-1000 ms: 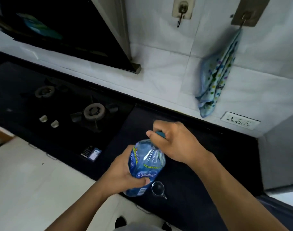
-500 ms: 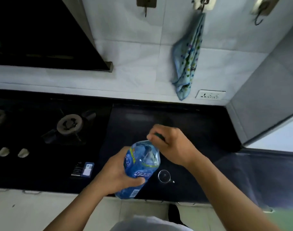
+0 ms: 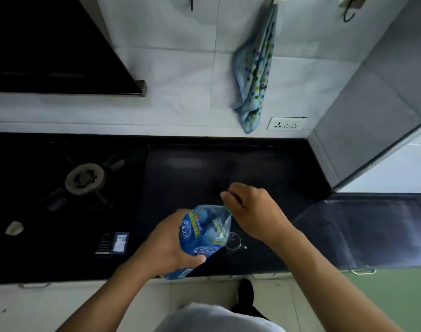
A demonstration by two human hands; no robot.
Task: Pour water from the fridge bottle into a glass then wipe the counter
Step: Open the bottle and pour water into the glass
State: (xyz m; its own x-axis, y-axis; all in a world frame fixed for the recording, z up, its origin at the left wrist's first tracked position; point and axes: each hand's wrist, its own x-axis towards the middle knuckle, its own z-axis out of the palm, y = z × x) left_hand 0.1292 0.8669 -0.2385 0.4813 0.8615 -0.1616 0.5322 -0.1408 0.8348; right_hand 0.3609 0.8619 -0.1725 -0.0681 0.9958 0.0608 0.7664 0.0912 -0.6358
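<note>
A large blue plastic water bottle [image 3: 204, 238] is held over the front edge of the black counter [image 3: 264, 164]. My left hand [image 3: 166, 245] grips its body from the left. My right hand [image 3: 250, 209] is curled over the bottle's top, its fingers pinching at the cap, which is hidden under them. A small clear glass [image 3: 234, 240] with a handle stands on the counter just right of the bottle, partly hidden behind it. A blue dotted cloth [image 3: 252, 73] hangs from a wall hook above the counter.
A gas hob [image 3: 85, 178] with a burner lies at the left, its knobs [image 3: 14, 228] near the front edge. A range hood [image 3: 49, 44] hangs at the upper left. A wall socket [image 3: 287, 123] sits below the cloth, and a grey wall [image 3: 372, 116] bounds the counter on the right.
The view has swung right and down, so the hob has slid left. Both hands have stayed on the bottle, the right one still at its top.
</note>
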